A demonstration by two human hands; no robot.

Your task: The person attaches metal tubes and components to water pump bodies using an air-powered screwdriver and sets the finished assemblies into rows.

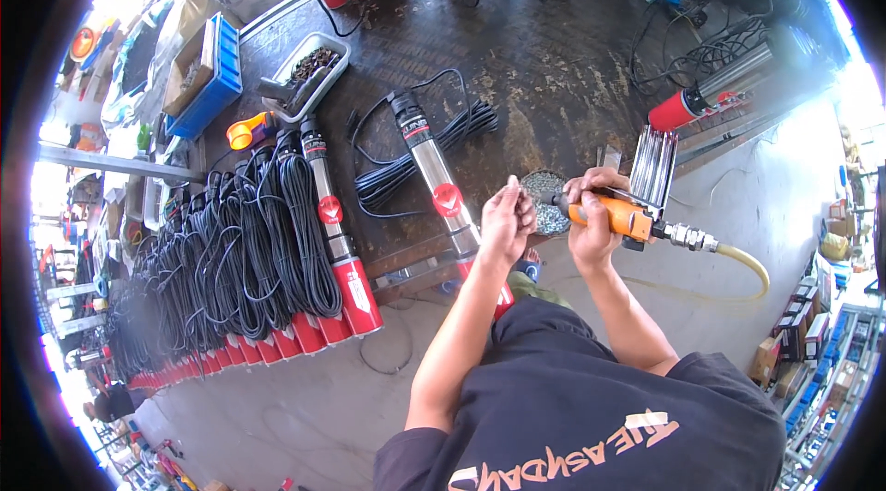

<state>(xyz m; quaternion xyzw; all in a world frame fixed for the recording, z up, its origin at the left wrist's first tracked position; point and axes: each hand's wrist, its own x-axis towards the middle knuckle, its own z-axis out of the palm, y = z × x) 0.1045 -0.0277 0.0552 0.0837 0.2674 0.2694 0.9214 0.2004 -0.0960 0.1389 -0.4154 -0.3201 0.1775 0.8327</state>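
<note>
My right hand is wrapped round an orange air screwdriver, its dark nose pointing left toward my other hand. A metal fitting and a clear yellowish air hose run from its rear end. My left hand is closed, fingertips pinched together just left of the nose; anything between them is too small to make out. Behind both hands sits a round dish of small silvery screws. Left of my left hand lies a steel cylindrical pump with red end and round red label, a coiled black cable beside it.
Many similar pumps with bundled black cables line the bench's left side. A pale tub of small brown parts and a blue crate stand behind them. Bare metal tubes and another red-ended pump are at right.
</note>
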